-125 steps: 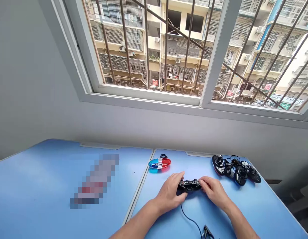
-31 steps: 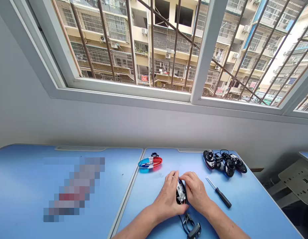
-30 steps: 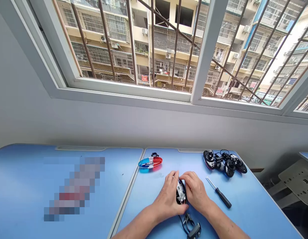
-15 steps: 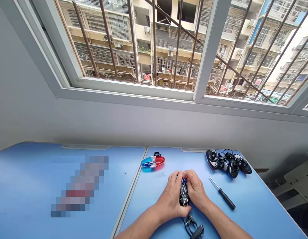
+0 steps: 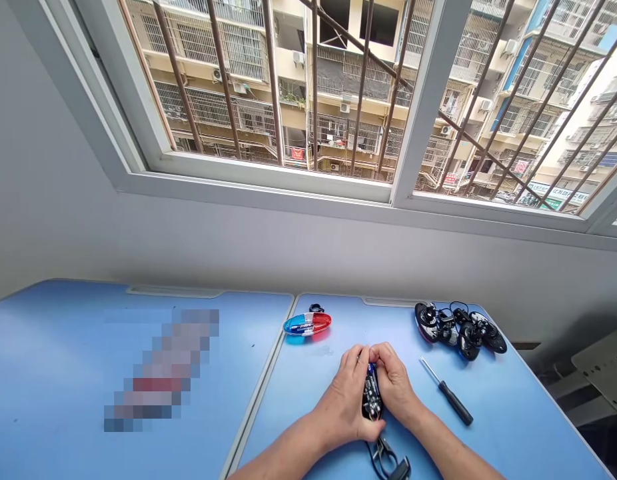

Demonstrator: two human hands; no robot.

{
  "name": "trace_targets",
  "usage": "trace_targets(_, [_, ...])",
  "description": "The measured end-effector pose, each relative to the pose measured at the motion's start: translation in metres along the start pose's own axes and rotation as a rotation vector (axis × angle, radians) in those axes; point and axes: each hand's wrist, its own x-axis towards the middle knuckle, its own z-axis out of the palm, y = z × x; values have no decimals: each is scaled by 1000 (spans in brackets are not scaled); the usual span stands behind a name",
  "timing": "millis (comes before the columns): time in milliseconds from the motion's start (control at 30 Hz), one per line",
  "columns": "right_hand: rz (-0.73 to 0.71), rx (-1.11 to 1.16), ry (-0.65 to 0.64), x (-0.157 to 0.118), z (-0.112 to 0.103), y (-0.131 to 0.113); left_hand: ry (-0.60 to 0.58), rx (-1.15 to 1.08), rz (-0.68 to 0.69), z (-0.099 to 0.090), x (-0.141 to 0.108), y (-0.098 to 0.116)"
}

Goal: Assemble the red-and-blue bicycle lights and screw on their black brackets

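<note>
Between my hands is a black oval bike light (image 5: 372, 395), with its battery and inner parts facing up. My left hand (image 5: 344, 398) wraps its left side, the thumb at the near end and the fingertips at the far end. My right hand (image 5: 394, 383) grips the far right side with bent fingers, its tips close to the left ones. What the fingertips press on is hidden. A black cable with a ring clamp (image 5: 387, 455) and a small black block (image 5: 401, 469) lies just below the light.
A black-handled screwdriver (image 5: 456, 404) lies right of my hands. Several black oval lights with cables (image 5: 468, 340) are grouped at the back right. A clear blue-and-red oval case (image 5: 307, 325) and a small black ring (image 5: 316, 308) lie at the back left. A blurred patch (image 5: 163, 373) covers something on the left table (image 5: 63, 353).
The camera view has shifted slightly. Both hands keep their hold on the bike light, with only a very small movement of the fingers.
</note>
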Motion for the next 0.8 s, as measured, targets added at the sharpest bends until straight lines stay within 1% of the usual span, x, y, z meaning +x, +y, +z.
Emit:
trace_targets(367, [18, 78, 22, -3, -1, 4, -14, 6, 23, 6, -1, -8])
trace_targets(800, [103, 107, 71, -5, -3, 0, -22, 49, 5, 7, -2, -14])
